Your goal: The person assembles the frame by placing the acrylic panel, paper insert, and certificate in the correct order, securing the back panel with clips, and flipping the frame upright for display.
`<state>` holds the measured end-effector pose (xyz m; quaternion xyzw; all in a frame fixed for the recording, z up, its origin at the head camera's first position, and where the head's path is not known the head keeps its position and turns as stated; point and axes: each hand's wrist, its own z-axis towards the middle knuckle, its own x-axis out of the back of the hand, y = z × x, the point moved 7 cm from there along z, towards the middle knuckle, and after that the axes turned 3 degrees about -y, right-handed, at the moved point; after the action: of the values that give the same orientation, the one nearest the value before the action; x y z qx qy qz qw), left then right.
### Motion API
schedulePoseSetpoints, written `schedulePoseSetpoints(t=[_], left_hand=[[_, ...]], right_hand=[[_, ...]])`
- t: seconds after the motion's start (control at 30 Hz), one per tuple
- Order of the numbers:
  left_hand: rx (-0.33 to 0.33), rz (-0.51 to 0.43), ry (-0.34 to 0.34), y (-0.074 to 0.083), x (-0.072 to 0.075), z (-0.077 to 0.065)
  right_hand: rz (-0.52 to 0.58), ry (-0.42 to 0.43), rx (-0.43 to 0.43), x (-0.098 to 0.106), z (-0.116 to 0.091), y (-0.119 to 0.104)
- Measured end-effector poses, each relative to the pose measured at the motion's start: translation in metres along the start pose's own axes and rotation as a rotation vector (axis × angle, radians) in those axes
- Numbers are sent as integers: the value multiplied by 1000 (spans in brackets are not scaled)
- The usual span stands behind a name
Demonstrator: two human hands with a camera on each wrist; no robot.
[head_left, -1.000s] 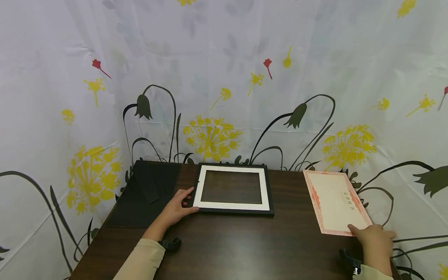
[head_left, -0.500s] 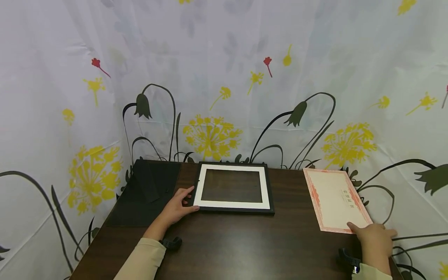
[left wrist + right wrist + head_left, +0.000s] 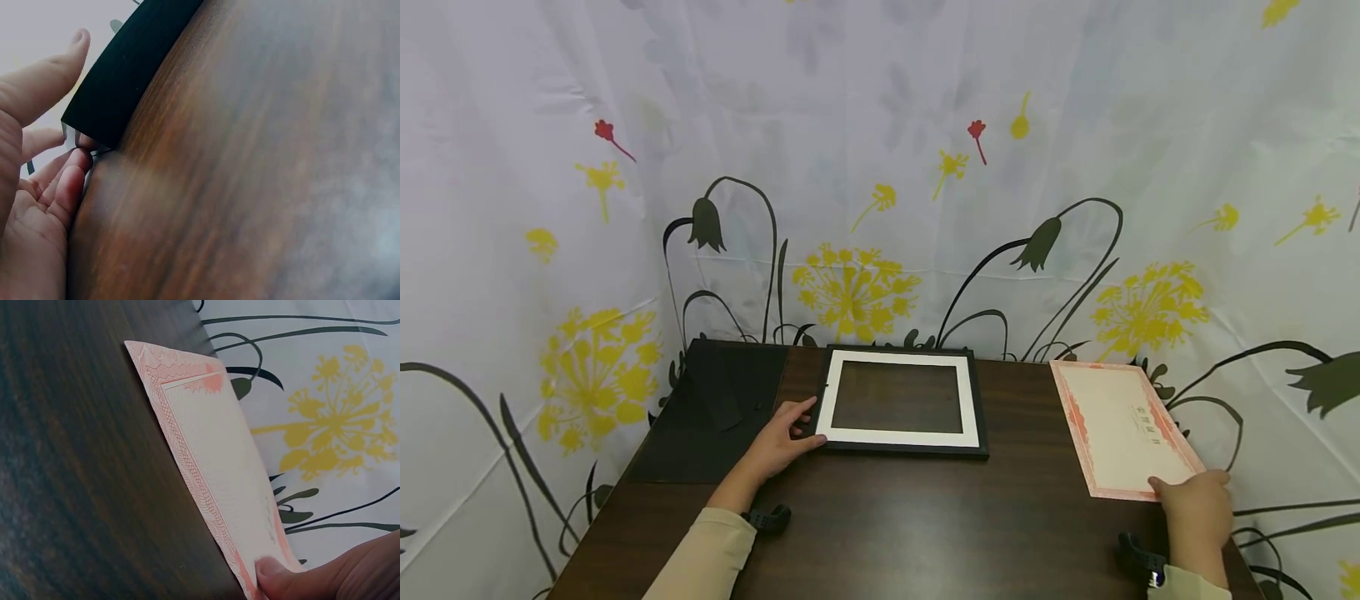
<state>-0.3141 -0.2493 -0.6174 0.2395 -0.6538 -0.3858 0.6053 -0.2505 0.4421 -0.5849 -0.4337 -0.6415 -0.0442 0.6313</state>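
A black picture frame (image 3: 895,453) with a white mat lies flat on the table near the back. At its near left corner my left hand (image 3: 772,446) rests with the thumb by the corner and the index finger along the left side. In the left wrist view, fingertips (image 3: 78,164) touch the frame's corner (image 3: 103,119). Over on the right, a cream certificate (image 3: 1116,425) with a pink patterned border lies on the table. My right hand (image 3: 1197,508) pinches its near right corner, thumb on top, the other fingers hidden under it. The sheet (image 3: 212,450) bows slightly in the right wrist view.
A black backing board (image 3: 662,442) with its stand leg (image 3: 718,400) lies at the table's left. Floral curtain (image 3: 865,167) hangs close behind the dark wooden table (image 3: 925,533) and along both sides.
My right hand has drawn its outer fingers in at the certificate's corner and shifted slightly left. My left hand and the picture frame keep their places.
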Motion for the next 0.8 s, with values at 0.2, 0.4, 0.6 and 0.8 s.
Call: schedulePoseSetpoints(t=[0.2, 0.4, 0.6, 0.8], left_hand=[[11, 9, 6, 0, 0, -1], [2, -22, -9, 1, 0, -2], [-16, -14, -18, 1, 0, -1], [-42, -7, -22, 4, -4, -3]], right_hand=[[127, 63, 14, 4, 0, 4], [202, 163, 50, 6, 0, 7], [228, 300, 174, 23, -10, -1], [288, 275, 184, 35, -20, -11]])
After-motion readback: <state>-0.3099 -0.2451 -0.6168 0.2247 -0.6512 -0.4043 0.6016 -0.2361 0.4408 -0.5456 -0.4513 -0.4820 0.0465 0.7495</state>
